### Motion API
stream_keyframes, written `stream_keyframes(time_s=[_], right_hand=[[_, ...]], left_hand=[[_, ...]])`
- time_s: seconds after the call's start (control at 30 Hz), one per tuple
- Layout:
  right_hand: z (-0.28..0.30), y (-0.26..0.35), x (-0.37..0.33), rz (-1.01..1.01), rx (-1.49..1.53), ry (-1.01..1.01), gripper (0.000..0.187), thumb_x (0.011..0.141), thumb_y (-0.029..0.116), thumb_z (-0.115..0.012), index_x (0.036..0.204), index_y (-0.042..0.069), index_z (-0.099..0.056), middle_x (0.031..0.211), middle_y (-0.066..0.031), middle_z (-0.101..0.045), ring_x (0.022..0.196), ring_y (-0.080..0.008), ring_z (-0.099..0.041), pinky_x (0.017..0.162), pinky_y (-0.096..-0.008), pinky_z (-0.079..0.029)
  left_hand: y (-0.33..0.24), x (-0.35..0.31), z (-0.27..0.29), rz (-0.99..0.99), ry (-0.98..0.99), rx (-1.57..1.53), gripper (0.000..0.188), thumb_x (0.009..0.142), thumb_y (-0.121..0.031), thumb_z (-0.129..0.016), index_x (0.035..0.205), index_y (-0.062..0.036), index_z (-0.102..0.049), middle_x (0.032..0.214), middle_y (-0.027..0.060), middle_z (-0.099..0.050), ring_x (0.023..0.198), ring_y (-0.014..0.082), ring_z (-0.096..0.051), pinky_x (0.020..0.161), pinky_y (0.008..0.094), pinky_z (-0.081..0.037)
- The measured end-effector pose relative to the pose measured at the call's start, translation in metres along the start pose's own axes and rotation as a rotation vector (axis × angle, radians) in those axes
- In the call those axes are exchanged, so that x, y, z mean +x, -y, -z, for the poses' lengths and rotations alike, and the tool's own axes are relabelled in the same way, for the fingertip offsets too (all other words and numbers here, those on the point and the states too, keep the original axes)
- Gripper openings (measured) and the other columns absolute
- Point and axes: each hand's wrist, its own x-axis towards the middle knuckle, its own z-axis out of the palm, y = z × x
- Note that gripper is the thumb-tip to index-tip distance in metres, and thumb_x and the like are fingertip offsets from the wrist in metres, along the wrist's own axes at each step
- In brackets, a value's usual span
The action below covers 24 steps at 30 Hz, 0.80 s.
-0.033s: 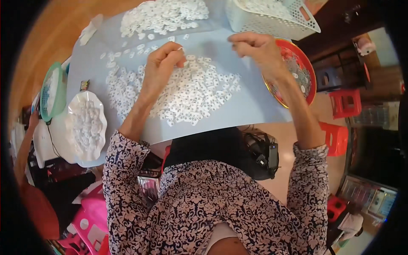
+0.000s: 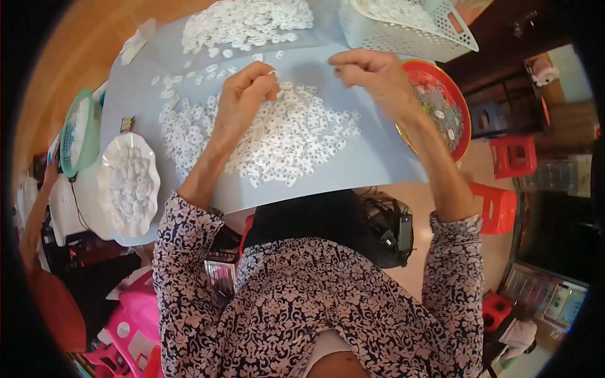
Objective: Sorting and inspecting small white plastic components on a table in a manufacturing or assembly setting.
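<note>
Over a spread of small white plastic pieces with holes [image 2: 296, 138], my left hand [image 2: 247, 94] is closed in a pinch. A bit of white shows at its fingertips, seemingly one of those pieces. To its right, above the bluish-grey table [image 2: 378, 148], my right hand [image 2: 377, 75] is also closed, thumb against the curled fingers. Whatever it may hold is too small to make out. The two hands are apart. Beside my right wrist sits a red round tray [image 2: 465, 116] with small metallic-looking bits and a few white pieces in it, partly hidden by my forearm.
A second heap of white pieces [image 2: 246, 25] lies at the far side. A pale perforated basket [image 2: 403, 41] stands at the far right. On the left are a scalloped white dish [image 2: 151, 189] and a green basket [image 2: 88, 148]. Another person's arm [image 2: 39, 214] shows at far left.
My right hand has moved slightly left, toward my left hand. The left hand keeps its pinch, and the whole view has shifted a little.
</note>
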Motion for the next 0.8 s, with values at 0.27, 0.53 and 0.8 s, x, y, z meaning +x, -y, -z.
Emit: stream_keyframes(time_s=[0.27, 0.53, 0.8], right_hand=[[-0.074, -0.021, 0.028, 0.128, 0.392, 0.129, 0.012, 0.083, 0.006, -0.066, 0.093, -0.002, -0.067, 0.08, -0.0034, -0.065, 0.07, -0.0079, -0.057, 0.064, -0.0208, -0.048], [-0.092, -0.031, 0.029, 0.167, 0.536, 0.107, 0.019, 0.084, 0.006, -0.066, 0.101, 0.0, -0.063, 0.088, -0.003, -0.064, 0.078, -0.0068, -0.058, 0.071, -0.0204, -0.049], [-0.092, -0.033, 0.027, 0.185, 0.465, 0.084, 0.019, 0.085, 0.003, -0.063, 0.104, 0.001, -0.061, 0.091, -0.0028, -0.063, 0.082, -0.0065, -0.059, 0.076, -0.0203, -0.05]], left_hand=[[-0.007, 0.001, -0.008, 0.079, 0.012, 0.005, 0.014, 0.087, -0.01, -0.051, 0.083, -0.0004, -0.06, 0.072, 0.0022, -0.058, 0.067, 0.0074, -0.051, 0.067, 0.0224, -0.041], [0.001, 0.001, -0.008, 0.064, -0.052, 0.013, 0.013, 0.085, -0.012, -0.054, 0.083, -0.0005, -0.061, 0.064, -0.001, -0.056, 0.062, 0.0046, -0.051, 0.054, 0.0196, -0.037], [0.002, 0.0, -0.009, 0.038, -0.017, 0.044, 0.012, 0.085, -0.011, -0.053, 0.08, -0.0015, -0.059, 0.063, -0.0016, -0.054, 0.059, 0.0036, -0.047, 0.052, 0.0201, -0.035]])
